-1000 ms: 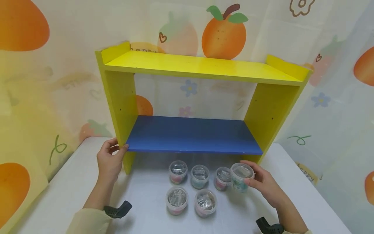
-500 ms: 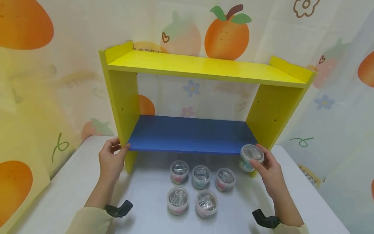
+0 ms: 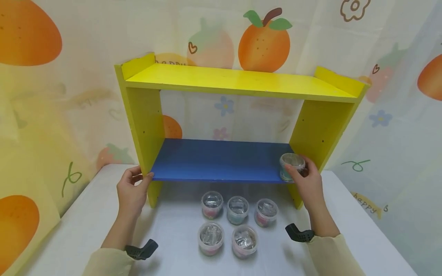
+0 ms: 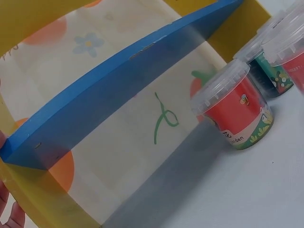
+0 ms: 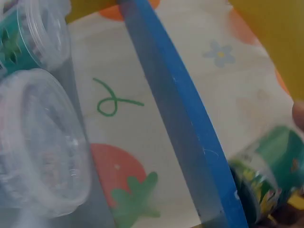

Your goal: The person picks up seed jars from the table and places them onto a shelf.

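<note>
Head view: my right hand point(image 3: 310, 186) at right end of blue shelf board point(image 3: 214, 161), fingers curled round teal-labelled tub point(image 3: 289, 159), lid up; whether base touches board, cannot tell. Left hand point(image 3: 132, 191) grips left yellow side panel point(image 3: 146, 126) at board's left end; useful brace. Five lidded tubs point(image 3: 237, 211) on surface point(image 3: 179, 245), lower than board. I'd seat base flat, well behind board's front edge, before loosening fingers.

Left wrist view: red-labelled tub point(image 4: 235, 114) upright, lower than board.

Right wrist view: teal-labelled tub blurred beside board's front edge; go slowly, spare knuckles right yellow side panel.

Both forearms point(image 3: 116, 229) extend forward, left hand point(image 3: 132, 190) and right hand point(image 3: 308, 183) gripping.
</note>
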### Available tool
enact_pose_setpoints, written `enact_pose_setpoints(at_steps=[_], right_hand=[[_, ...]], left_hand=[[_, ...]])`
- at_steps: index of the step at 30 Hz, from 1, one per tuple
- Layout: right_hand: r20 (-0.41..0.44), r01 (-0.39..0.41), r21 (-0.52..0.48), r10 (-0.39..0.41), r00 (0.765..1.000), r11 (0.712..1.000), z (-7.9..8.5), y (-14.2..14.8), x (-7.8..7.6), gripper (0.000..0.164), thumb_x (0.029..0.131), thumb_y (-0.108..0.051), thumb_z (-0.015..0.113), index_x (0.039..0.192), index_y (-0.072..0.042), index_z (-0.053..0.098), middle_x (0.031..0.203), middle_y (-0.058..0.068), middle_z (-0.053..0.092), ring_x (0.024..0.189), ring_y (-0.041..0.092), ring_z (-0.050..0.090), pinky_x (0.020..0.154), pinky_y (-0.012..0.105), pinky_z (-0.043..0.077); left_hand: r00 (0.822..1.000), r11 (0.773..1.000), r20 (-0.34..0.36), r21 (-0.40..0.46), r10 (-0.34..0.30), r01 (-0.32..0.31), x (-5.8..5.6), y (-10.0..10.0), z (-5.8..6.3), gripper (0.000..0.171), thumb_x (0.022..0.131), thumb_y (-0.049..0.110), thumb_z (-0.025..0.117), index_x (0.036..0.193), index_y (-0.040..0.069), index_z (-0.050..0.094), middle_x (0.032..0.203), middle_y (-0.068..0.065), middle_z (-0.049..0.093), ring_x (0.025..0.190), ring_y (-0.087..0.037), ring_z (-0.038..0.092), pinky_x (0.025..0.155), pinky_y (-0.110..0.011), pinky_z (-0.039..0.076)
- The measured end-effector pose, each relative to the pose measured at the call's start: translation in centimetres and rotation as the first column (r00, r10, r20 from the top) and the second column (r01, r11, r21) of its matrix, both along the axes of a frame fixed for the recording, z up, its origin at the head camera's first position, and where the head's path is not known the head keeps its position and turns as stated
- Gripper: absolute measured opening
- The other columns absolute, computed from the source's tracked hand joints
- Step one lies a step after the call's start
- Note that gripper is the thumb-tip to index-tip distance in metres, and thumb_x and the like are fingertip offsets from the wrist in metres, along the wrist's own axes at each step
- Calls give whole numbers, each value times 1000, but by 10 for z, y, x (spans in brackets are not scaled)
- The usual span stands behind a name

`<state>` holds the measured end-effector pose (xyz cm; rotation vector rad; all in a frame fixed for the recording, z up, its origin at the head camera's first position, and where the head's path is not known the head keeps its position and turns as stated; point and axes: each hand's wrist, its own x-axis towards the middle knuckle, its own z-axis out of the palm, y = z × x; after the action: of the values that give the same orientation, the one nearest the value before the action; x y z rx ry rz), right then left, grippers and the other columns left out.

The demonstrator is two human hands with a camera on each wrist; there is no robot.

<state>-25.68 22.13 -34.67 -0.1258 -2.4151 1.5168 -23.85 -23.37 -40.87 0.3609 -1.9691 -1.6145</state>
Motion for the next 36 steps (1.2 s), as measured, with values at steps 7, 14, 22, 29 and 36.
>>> enact_pose_setpoints(at_steps=[7,14,22,29,36], right_hand=[[29,50,71,-52,998,996,3,-2,-30,91,88,-63,59,154,-10,25,155,17,34,137,37,37,114,55,31],[15,101,83,-103,995,991,3,-5,-41,90,87,-63,60,152,-10,29,152,18,39,137,37,38,114,54,31],[16,117,39,-118,993,992,2,-4,-39,94,85,-64,62,154,-11,27,155,16,36,140,35,36,115,53,31],[10,99,60,-100,995,993,1,-2,-36,95,86,-63,62,155,-11,23,157,17,33,142,36,34,116,53,29],[-17,83,64,-82,996,994,-2,0,-33,93,86,-61,63,155,-13,24,155,17,35,139,36,37,114,53,32]], left_hand=[[1000,1000,-10,7,2,-2,0,0,0,36,91,24,71,122,9,61,113,2,58,98,-10,51,72,-8,48],[1000,1000,-23,-1,15,-15,1,0,0,36,90,23,71,122,7,61,113,2,58,98,-10,51,71,-8,48],[1000,1000,-19,3,18,-18,2,1,-1,36,91,23,71,122,7,60,114,2,59,99,-11,51,72,-8,48],[999,1000,-41,2,14,-14,1,1,-1,35,90,21,71,121,7,62,110,5,59,98,-11,52,70,-9,49],[998,1000,-68,11,15,-14,-1,1,-3,34,89,18,72,119,6,62,105,9,58,96,-12,53,69,-10,49]])
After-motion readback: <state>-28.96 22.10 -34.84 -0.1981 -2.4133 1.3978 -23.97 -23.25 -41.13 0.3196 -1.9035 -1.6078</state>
